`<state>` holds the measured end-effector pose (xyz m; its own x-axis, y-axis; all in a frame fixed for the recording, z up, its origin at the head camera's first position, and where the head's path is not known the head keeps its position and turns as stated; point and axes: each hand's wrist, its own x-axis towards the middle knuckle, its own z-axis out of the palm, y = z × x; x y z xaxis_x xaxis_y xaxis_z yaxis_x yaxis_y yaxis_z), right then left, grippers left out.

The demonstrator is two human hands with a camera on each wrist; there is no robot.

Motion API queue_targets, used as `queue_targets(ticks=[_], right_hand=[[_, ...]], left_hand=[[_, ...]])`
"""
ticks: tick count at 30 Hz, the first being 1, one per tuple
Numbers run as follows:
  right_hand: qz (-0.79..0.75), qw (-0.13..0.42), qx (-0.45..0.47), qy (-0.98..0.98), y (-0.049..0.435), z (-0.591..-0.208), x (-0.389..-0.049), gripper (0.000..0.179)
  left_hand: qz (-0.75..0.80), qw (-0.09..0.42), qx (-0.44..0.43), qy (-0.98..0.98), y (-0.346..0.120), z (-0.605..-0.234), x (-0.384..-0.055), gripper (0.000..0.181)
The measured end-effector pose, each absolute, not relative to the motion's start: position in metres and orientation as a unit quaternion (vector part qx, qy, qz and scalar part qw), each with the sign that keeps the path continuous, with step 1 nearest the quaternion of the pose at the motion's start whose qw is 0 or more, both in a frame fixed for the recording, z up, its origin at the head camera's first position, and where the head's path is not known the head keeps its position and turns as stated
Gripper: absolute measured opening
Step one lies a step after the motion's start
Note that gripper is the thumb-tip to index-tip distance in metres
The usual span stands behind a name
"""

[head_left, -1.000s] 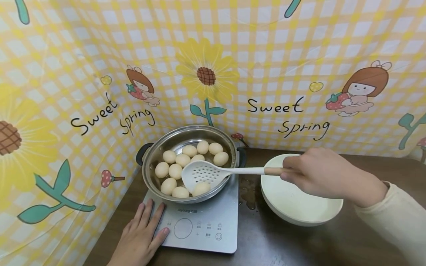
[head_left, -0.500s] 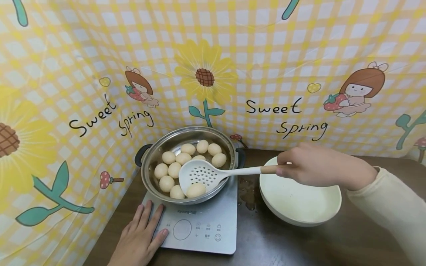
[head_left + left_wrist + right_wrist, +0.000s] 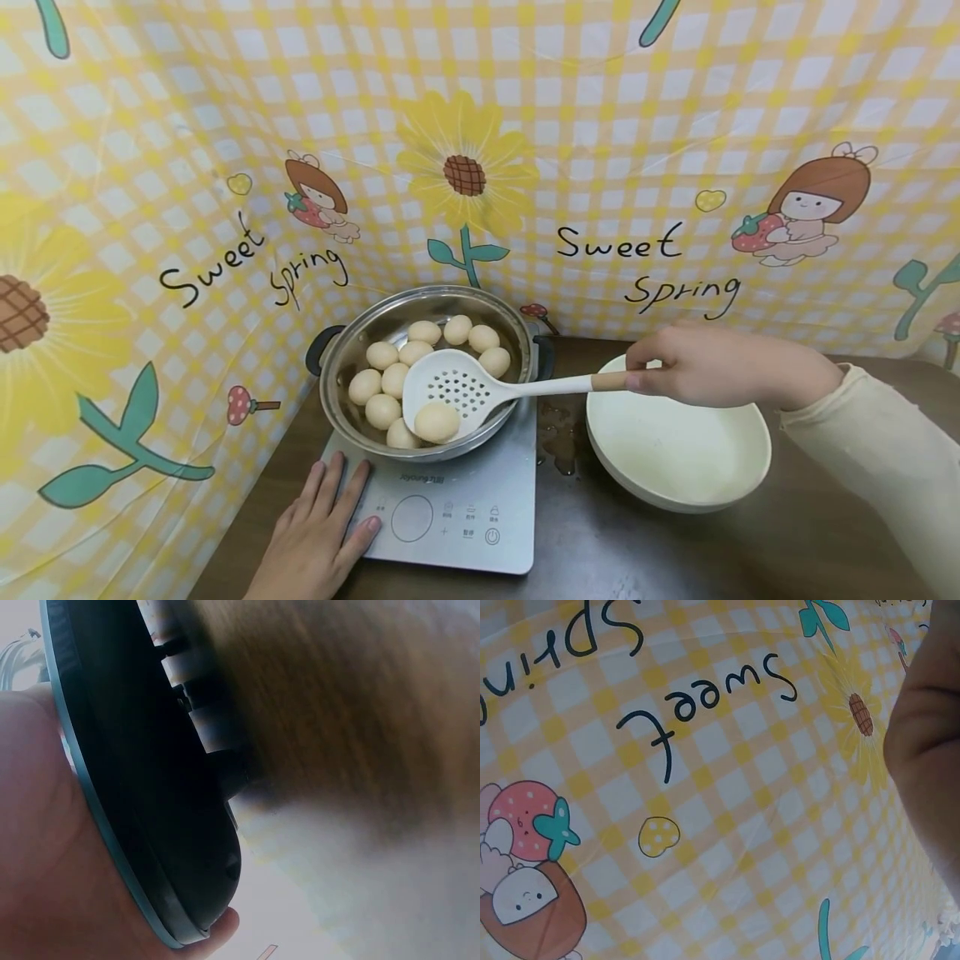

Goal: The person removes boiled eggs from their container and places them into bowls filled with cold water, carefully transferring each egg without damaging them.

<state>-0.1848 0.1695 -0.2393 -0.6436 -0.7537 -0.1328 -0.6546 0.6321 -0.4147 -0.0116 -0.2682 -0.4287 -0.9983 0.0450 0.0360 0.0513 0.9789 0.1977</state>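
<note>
In the head view my right hand (image 3: 701,364) grips the wooden-ended handle of a white slotted spoon (image 3: 457,379). One egg (image 3: 437,422) lies in the spoon's bowl, over the front right part of a steel pot (image 3: 444,292). Several more pale eggs (image 3: 365,387) sit in the pot around the spoon. My left hand (image 3: 311,529) rests with fingers spread on the left edge of the silver induction cooktop (image 3: 465,550) under the pot. The left wrist view shows that hand (image 3: 45,825) behind a dark device; the right wrist view catches only a dark part of the right hand (image 3: 930,750).
A large pale bowl (image 3: 675,475) stands right of the cooktop, below my right forearm. Spilled water (image 3: 558,442) lies on the dark table (image 3: 592,542) between them. A yellow checked cloth (image 3: 600,150) hangs close behind and to the left. The pot has black side handles (image 3: 324,346).
The spoon has turned and slid a little left, and the egg at its front edge has moved into its bowl. My right hand has shifted slightly left and up. The left hand stays put.
</note>
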Motion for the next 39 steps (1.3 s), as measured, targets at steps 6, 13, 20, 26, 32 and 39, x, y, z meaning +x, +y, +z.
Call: queue_targets(ticks=[6,13,20,26,32,39], right_hand=[[-0.179,0.168,-0.38,0.892,0.172,-0.245,-0.187,0.017],[-0.202,0.199,-0.363,0.888,0.176,-0.251,-0.189,0.021],[-0.216,0.2,-0.363,0.884,0.18,-0.255,-0.19,0.026],[-0.238,0.201,-0.375,0.873,0.188,-0.255,-0.189,0.028],[-0.239,0.199,-0.374,0.874,0.194,-0.254,-0.187,0.027],[-0.249,0.201,-0.382,0.867,0.2,-0.252,-0.185,0.023]], left_hand=[[-0.103,0.015,-0.023,-0.994,-0.269,-0.429,-0.011,0.071],[-0.102,0.018,-0.025,-0.994,-0.269,-0.428,-0.011,0.071],[-0.099,0.019,-0.026,-0.995,-0.269,-0.428,-0.011,0.07],[-0.101,0.021,-0.026,-0.994,-0.268,-0.428,-0.012,0.07],[-0.11,0.019,-0.027,-0.993,-0.269,-0.428,-0.012,0.07],[-0.126,0.02,-0.029,-0.991,-0.269,-0.429,-0.012,0.07]])
